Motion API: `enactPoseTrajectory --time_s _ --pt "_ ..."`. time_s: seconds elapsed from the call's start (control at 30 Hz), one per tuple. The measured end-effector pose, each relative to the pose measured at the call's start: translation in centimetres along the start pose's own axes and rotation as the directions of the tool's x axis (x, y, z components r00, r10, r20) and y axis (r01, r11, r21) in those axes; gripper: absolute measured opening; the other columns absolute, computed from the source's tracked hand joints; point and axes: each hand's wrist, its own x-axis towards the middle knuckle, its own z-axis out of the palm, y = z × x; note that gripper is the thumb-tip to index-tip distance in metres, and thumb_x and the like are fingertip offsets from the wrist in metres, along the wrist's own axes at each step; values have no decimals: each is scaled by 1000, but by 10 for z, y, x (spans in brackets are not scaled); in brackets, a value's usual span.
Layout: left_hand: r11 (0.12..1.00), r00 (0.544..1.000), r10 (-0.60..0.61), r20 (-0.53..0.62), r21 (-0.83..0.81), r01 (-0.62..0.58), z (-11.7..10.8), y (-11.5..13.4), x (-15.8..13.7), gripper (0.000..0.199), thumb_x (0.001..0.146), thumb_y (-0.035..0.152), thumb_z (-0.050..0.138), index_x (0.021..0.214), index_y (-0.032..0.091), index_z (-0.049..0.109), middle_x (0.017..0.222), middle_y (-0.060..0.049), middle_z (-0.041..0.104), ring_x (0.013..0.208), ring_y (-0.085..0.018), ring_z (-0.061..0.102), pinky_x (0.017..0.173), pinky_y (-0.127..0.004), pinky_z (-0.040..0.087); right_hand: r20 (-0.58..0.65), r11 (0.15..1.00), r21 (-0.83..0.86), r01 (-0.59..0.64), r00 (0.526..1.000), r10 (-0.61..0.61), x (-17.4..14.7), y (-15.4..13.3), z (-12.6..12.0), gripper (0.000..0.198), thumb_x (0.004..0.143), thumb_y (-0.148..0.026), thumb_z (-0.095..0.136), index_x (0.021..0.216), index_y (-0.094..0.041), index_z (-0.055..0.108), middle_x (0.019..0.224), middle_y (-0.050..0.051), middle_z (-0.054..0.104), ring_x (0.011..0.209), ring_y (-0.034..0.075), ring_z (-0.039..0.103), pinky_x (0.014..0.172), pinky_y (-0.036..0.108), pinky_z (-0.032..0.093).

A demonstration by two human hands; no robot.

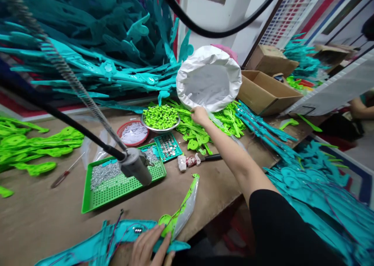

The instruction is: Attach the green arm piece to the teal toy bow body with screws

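- Left hand (150, 247) flat, fingers spread, pinning teal shell (96, 244) at counter (216, 188) near edge.
- Right hand (200, 115) reaching into green parts pile (204, 127); fingers closing, hold unclear.
- Judged: fetching a part; next needs a clean pinch.

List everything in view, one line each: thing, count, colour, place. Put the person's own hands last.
teal plastic shell: one, teal, near table edge under the left hand
green part in clear bag: one, lime, beside that shell
green tray: one, green, table centre, holding silver bits
small teal tray: one, teal, behind the green tray
metal bowl: one, silver, heaped with lime pieces
red basket: one, red, left of the bowl
white bag: one, white, propped open behind the right hand
cardboard boxes: two, brown, far right
screwdriver: one, red handle, table left
left hand: resting on the teal shell
right hand: reaching into the lime parts pile
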Motion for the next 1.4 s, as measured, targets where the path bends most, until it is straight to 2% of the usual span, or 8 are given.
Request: enactPoseTrajectory --time_s 0.3,0.5,0.67,0.77,0.9,1.1,1.23,1.4 --pt "990 997 27 65 -139 -18 -20 4 18 37 85 7 66 121 18 66 122 -14 62 116 -26 59 98 -41 47 -298 999 -7 48 953 -48 -64 26 -44 35 95 -22 46 117 -15 72 118 13 72 114 28 62 102 38 44" --pt "987 999 9 45 -164 -2 -36 13 39 39 81 0 68 117 16 65 117 -14 63 111 -25 60 96 -41 50 -621 989 57 135 781 -71 -105 30 -78 23 92 -18 49 97 -18 72 97 10 73 98 25 66 94 41 48" --pt "998 996 -17 -90 -67 11 -64 15 55 47 71 -2 76 113 16 65 113 -12 65 106 -25 63 93 -40 53 -766 989 36 143 639 -65 -206 -7 -129 15 84 -14 56 89 -21 69 90 6 67 91 23 64 86 41 52" --pt "997 992 46 -117 -56 -53 -73 21 64 47 69 5 81 110 16 63 111 -11 64 109 -26 62 94 -41 53 -597 912 361 197 800 64 -270 -34 -141 17 85 -15 58 90 -23 71 77 1 64 67 16 62 62 32 53" --pt "985 986 157 -55 -60 -160 -69 27 60 50 68 19 85 112 16 60 116 -13 62 118 -32 58 97 -48 51 3 526 850 -35 998 62 -315 -44 -110 6 75 -16 72 72 -21 69 64 -2 63 44 9 54 37 21 40" --pt "935 972 65 226 -354 20 -66 25 35 49 82 1 67 129 12 56 114 -12 69 108 -18 66 95 -29 55 497 85 864 -497 868 20 -330 -20 -49 23 68 -31 84 81 -17 73 66 -1 69 55 12 68 53 23 61" --pt "852 933 -131 336 -443 280 -70 31 41 49 86 14 70 132 15 53 108 -7 70 99 -13 68 91 -22 56 586 7 810 -586 810 1 -332 -9 -36 34 64 -34 88 89 -16 73 66 0 71 60 12 70 60 22 63" --pt "921 916 -131 378 -295 254 -70 35 46 57 83 23 74 134 13 51 125 -18 57 112 -24 62 90 -35 58 609 -37 790 -612 777 160 -325 -3 -17 42 54 -32 93 82 -17 66 61 -3 69 54 11 68 53 20 61"
